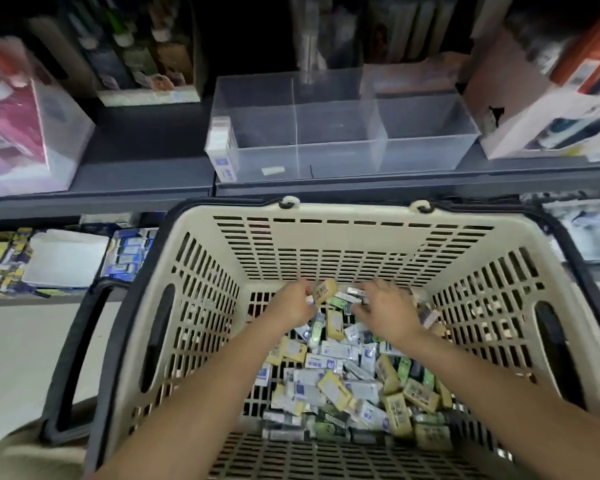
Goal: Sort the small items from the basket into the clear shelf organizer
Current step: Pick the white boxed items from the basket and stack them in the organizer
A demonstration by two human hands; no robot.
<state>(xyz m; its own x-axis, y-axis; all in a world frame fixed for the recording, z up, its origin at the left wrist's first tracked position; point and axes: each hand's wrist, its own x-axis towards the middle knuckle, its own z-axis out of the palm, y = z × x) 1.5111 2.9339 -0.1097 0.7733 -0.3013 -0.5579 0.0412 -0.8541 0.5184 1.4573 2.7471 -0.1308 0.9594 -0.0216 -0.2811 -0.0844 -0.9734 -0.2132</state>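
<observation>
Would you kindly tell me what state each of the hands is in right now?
Left hand: closed, pinching a tan small item.
Right hand: fingers down on the pile in the basket; whether it grips anything cannot be told.

Set on dark grey shelf (pixel 142 161): clear organizer (pixel 423 155) in the middle, pink box (pixel 18 133) far left, white box (pixel 541 133) beside its right end

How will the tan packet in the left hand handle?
Probably stiff: the tan packet keeps a blocky shape in the left hand. Likely light, since one hand holds it aloft. Flat faces suggest it won't roll.
</observation>
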